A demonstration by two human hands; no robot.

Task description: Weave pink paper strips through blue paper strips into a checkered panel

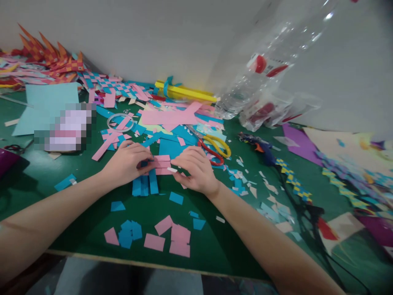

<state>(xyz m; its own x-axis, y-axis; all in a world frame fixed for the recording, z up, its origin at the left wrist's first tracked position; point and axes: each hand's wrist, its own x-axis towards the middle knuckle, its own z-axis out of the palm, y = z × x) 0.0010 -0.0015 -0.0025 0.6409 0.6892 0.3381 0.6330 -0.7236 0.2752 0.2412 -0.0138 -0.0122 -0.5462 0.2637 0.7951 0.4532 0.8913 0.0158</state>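
Observation:
My left hand (130, 163) is closed on a piece made of crossed paper strips, its fingertips pressing where they meet. Pink strips (162, 164) from this piece point right, and blue strips (145, 185) hang toward me. At the right ends of the pink strips, my right hand (196, 170) has thumb and index finger around a small white strip (172, 169). Just behind lies a blue sheet (167, 145). Scissors (216, 146) with red and yellow handles rest beyond my right hand. Pink cut pieces (180, 235) and blue cut pieces (130, 233) lie in front.
A roll of clear tape (120, 122) lies behind my left hand. A tilted plastic bottle (264, 69) leans at the wall. On the right are a glue gun (260, 147), its cable and many scraps. A phone-like object (72, 127), blurred out, and woven orange paperwork (52, 53) are left.

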